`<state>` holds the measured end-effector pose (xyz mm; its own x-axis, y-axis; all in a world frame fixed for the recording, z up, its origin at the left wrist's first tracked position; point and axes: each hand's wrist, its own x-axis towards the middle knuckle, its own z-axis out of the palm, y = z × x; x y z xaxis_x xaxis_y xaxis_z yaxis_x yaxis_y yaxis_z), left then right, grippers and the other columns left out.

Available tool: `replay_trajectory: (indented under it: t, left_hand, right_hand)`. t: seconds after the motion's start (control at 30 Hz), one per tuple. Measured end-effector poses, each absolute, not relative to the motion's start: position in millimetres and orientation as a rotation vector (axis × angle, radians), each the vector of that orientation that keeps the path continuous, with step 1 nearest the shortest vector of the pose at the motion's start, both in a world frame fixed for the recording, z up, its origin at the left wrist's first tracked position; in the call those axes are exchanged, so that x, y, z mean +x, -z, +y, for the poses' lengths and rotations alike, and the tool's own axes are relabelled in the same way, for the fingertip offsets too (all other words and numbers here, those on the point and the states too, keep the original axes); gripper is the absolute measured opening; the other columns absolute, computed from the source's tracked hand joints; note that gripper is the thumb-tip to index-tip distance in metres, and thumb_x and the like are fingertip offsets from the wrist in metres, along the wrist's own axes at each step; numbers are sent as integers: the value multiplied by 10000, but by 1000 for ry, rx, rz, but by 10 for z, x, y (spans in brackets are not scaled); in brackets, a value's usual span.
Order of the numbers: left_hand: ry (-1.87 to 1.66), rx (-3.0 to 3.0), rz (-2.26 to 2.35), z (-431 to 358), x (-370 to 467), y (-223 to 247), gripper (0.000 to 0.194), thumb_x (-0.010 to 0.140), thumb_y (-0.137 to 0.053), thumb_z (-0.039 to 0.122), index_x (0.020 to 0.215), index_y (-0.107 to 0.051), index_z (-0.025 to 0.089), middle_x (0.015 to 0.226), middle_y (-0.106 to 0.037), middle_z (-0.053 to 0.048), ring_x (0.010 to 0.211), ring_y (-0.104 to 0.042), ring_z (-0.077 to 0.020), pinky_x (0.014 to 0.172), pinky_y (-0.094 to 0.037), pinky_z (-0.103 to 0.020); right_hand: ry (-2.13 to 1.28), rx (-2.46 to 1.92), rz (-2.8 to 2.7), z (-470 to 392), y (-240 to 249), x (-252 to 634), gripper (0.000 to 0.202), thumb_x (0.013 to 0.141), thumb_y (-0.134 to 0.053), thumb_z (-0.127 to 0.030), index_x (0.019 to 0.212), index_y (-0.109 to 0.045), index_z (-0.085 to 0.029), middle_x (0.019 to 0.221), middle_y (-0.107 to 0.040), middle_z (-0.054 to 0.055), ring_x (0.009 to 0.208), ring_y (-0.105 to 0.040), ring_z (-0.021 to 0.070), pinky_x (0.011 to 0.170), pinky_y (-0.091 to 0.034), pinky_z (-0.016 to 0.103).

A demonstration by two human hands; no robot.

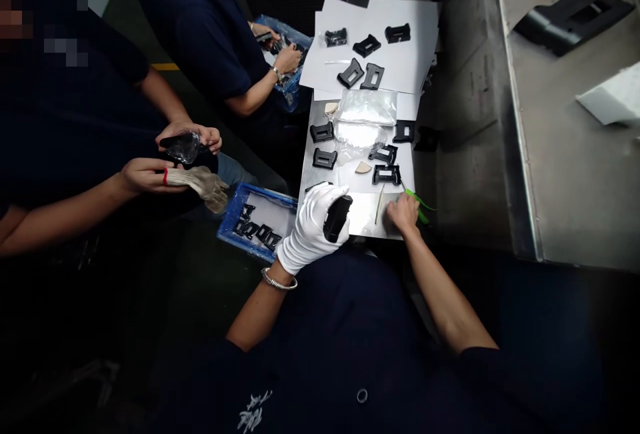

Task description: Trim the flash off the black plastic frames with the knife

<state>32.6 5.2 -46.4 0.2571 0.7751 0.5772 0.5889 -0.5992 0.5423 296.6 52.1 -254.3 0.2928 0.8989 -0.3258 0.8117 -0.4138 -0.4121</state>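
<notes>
My left hand (313,227), in a white glove, is closed around a black plastic part (339,218) above the near end of the table. My bare right hand (404,213) is low at the table's near right corner with its fingers curled; what they hold, if anything, is hidden. Right beside it lies a green-handled tool (420,204) with a thin metal tip. To the left of that hand is a slim pointed stick (380,204). Just beyond, a black frame-shaped part (387,175) rests on white paper, near a beige wedge-shaped piece (363,168).
Several more black parts (324,159) and clear plastic bags (367,109) cover the table. A blue tray (233,217) of parts stands at the left. One co-worker holds a bagged part (184,147) and a knitted glove (200,184); another works farther back. A metal cabinet (565,174) stands right.
</notes>
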Motion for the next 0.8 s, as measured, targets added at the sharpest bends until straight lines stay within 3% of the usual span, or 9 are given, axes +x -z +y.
replay_trajectory:
  t: [0.2,0.33,0.43,0.5,0.6,0.7,0.8]
  left_hand:
    - [-1301,2247,1348,55,348,525,692,765,-711,216,1389,-413,225,1241,-665,-137,1211,-665,-317,1076,-546,-525]
    - [-1304,2066,1369,45,357,607,755,743,-710,206,1419,-374,224,1247,-631,-146,1198,-661,-318,1044,-555,-493]
    - [-1343,2028,1363,72,361,684,781,706,-696,185,1416,-369,208,1225,-601,-147,1135,-666,-308,986,-571,-468]
    - [-1406,2042,1360,119,384,723,799,689,-697,195,1416,-366,198,1195,-585,-132,1061,-668,-284,956,-573,-456]
    - [-1521,2009,1383,208,460,742,777,713,-713,276,1410,-374,217,1193,-567,-105,1047,-653,-259,954,-565,-438]
    - [-1595,1940,1415,255,549,719,707,751,-721,354,1378,-408,252,1195,-567,-74,1066,-639,-244,963,-559,-417]
    - [-1567,1869,1416,228,610,686,591,833,-674,384,1357,-427,265,1185,-570,-62,1043,-644,-223,956,-559,-400]
  right_hand:
    - [-739,-2525,-1608,309,2594,2994,414,920,-564,-235,1243,-571,23,1318,-466,369,1242,-470,407,1001,-349,536]
    - [-776,-2495,-1623,268,2398,2988,443,973,-494,-290,1265,-579,32,1270,-500,337,1134,-550,367,964,-414,506]
    - [-703,-2122,-1713,129,1829,2871,437,981,-503,-350,1280,-601,-47,1175,-569,230,1028,-596,295,910,-492,442]
    - [-488,-1616,-1755,-48,1285,2668,472,939,-607,-385,1319,-578,-107,1124,-607,170,1015,-613,276,895,-533,430]
    - [-205,-1138,-1737,-314,535,2254,492,854,-756,-305,1298,-579,-186,1055,-652,121,956,-656,255,787,-584,384]
    - [-99,-1075,-1701,-417,170,1953,389,836,-764,-211,1204,-639,-208,934,-662,86,825,-665,220,663,-589,338]
    - [-57,-1127,-1666,-381,126,1890,350,824,-763,-184,1163,-675,-194,914,-674,94,818,-657,227,653,-586,350]
